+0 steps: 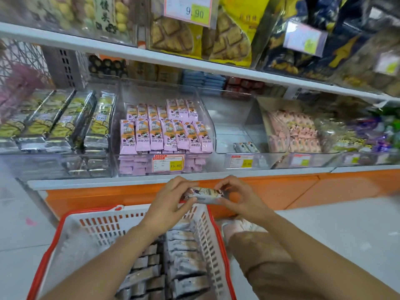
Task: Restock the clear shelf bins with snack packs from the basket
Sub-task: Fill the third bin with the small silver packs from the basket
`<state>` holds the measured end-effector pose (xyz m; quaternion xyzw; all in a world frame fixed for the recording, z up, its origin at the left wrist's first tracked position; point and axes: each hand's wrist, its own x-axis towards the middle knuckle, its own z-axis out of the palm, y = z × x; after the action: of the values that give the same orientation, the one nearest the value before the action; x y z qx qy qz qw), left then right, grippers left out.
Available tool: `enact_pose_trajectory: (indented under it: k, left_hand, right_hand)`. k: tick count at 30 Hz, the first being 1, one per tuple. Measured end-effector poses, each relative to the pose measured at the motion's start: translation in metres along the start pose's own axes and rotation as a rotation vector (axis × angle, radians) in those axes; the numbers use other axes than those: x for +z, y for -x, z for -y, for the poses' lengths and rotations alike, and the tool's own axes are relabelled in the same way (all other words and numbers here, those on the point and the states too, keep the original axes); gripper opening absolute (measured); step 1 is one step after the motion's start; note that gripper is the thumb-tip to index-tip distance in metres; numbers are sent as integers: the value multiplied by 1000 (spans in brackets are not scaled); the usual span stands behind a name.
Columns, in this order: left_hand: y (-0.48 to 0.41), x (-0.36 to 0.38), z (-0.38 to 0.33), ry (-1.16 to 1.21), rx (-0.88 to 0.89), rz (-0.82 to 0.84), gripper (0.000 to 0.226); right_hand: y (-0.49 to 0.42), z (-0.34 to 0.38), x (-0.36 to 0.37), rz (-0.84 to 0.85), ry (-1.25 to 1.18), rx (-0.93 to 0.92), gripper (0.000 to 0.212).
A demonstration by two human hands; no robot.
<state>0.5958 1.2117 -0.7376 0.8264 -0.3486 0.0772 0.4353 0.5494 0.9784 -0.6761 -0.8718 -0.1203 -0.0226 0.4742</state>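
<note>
One head-worn camera looks forward and down, close over the basket (71, 217), facing the shelf bins (162, 161).

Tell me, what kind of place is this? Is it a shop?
Very likely a shop, in the snack aisle. The shelves hold clear bins of wrapped snacks, price tags hang on the bin fronts, and a red-and-white shopping basket full of packs stands below.

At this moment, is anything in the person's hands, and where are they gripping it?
Yes: one grey snack pack, held flat over the basket. The left hand pinches its left end, the right hand its right end.
</note>
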Motion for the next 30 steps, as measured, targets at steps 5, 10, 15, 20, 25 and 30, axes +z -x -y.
enact_pose_trajectory:
  k: [5,10,15,20,25,30]
  left_hand:
    - [-27,-1,-38,-203,106,-201,47]
    - [-56,-7,-49,-403,136,-206,56]
    - [-75,0,-38,-703,102,-76,64]
    - [-79,12,-21,-793,135,-74,67]
    - [-79,19,-11,-819,149,-93,68]
    - [-79,19,-12,-818,151,-117,78]
  right_hand:
    - [2,17,-40,-160,118,-119,18]
    - [-24,20,-80,-453,168,-70,16]
    - [-75,3,-99,-508,255,136,17]
    - [-115,-21,-100,-389,416,367,17]
    - [-138,-33,-97,-271,604,604,9]
    - [-147,-35,-101,-98,727,758,27]
